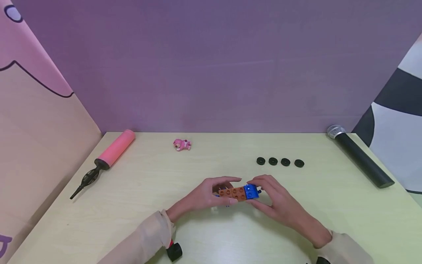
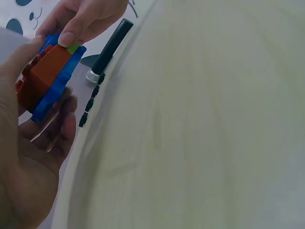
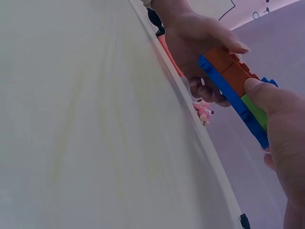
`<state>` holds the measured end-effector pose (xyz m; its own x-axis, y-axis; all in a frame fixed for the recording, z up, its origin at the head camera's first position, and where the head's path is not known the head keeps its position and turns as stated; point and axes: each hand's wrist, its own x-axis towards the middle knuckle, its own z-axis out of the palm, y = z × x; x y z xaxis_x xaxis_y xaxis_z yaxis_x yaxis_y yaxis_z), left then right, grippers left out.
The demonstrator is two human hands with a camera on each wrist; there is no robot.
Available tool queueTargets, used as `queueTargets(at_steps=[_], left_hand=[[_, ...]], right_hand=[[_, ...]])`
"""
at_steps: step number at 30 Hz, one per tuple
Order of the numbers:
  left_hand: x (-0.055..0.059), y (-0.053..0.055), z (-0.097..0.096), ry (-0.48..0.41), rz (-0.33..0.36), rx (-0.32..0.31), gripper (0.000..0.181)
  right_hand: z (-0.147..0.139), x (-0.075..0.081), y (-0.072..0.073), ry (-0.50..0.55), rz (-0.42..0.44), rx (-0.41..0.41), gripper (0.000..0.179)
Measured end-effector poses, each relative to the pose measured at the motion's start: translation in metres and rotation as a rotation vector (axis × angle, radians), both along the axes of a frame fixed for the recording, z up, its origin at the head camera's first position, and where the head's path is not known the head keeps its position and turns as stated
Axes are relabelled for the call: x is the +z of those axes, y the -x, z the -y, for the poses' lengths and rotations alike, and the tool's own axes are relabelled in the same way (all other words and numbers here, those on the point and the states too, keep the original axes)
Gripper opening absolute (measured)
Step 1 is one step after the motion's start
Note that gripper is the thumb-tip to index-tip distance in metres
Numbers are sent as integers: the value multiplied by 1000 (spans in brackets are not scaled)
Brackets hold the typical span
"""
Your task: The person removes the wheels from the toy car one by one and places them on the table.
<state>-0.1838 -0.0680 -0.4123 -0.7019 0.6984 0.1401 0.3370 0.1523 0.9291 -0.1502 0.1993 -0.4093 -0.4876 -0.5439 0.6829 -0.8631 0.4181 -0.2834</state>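
A toy brick assembly [image 1: 232, 194] is held above the table between both hands. It has a long blue base [image 3: 233, 95], orange-brown studded bricks [image 3: 233, 71], a green brick [image 3: 256, 112] and a blue piece [image 1: 251, 191] at its right end. My left hand [image 1: 211, 194] grips the left end, thumb in front and fingers curled behind and below. The right hand [image 1: 275, 200] pinches the blue and green end between thumb and fingers. Part of the base is hidden by the hands.
Several black discs [image 1: 273, 161] lie in a row beyond the right hand. A small pink bear figure [image 1: 182, 145] lies at the back. To the left is a pink hand pump [image 1: 117, 149], to the right a microphone [image 1: 362, 159]. A purple panel [image 1: 211, 73] stands behind.
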Motion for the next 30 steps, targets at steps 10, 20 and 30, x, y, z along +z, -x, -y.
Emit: queueTargets(at_steps=[10, 20, 30], left_hand=[[1, -6, 9, 14, -333, 93, 62], [-4, -5, 15, -3, -532, 187, 47], [-6, -2, 22, -21, -527, 183, 44]], right_hand=[[-1, -2, 1, 83, 27, -13, 50], [-3, -6, 2, 107, 115, -49, 52], [3, -13, 7, 154, 129, -23, 43]])
